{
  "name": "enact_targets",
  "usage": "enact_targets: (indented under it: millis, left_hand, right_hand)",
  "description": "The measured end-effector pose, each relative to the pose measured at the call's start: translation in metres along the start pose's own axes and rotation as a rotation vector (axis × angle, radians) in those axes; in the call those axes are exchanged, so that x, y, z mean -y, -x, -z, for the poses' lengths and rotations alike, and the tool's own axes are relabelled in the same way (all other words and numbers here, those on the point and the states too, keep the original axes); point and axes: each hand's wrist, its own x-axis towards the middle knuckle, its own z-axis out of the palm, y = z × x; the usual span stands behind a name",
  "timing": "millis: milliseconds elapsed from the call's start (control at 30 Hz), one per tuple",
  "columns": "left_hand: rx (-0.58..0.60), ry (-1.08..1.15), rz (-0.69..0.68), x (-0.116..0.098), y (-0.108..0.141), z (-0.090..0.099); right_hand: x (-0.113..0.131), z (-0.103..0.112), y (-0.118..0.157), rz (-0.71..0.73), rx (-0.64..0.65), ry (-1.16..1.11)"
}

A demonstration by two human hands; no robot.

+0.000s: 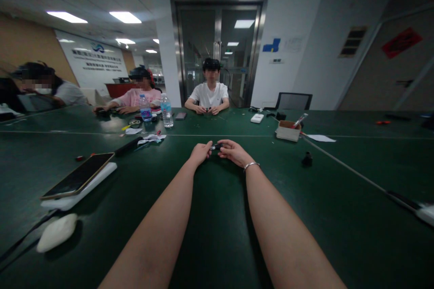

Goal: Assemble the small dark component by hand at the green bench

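Both arms reach forward over the dark green table (217,216). Between my hands is a small black piece with a silvery end (216,147); its exact kind is too small to make out. My left hand (200,153) pinches the silvery end between thumb and fingers. From the other side, the fingers of my right hand (234,152) are closed on the black end. A silver bracelet (251,165) circles my right wrist.
To the left, a phone (79,176) lies on a white box, near a pale stone-like object (57,233). Two water bottles (167,110) stand farther back. Rightward are a small box (288,131) and a black part (307,159). Several people sit around the table.
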Motion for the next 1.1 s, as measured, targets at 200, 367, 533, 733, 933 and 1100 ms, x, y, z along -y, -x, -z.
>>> enact_targets:
  millis: [200,367,533,733,933,1100]
  left_hand:
    - [-0.021,-0.034,0.001,-0.0002,0.0006,0.0004]
    - [-0.025,-0.056,-0.034,0.0019,-0.0007,-0.0007]
    - [-0.011,0.022,-0.023,0.0016,-0.0014,-0.0048]
    - [0.011,0.158,-0.08,-0.0035,0.0043,-0.0054]
    - [0.031,0.23,-0.16,-0.0065,0.0082,-0.0017]
    - [0.047,0.266,-0.139,-0.0074,0.0076,-0.0008]
  right_hand:
    - [-0.0003,0.0012,-0.0008,-0.005,-0.004,0.001]
    - [-0.0005,0.0013,-0.0019,-0.016,-0.012,-0.015]
    - [0.001,-0.0015,-0.0025,-0.054,-0.095,-0.035]
    - [0.0003,-0.0017,-0.0038,-0.068,-0.147,-0.064]
    - [0.0003,-0.0018,-0.0043,-0.06,-0.137,-0.065]
    - [0.0004,-0.0021,-0.004,-0.061,-0.142,-0.061]
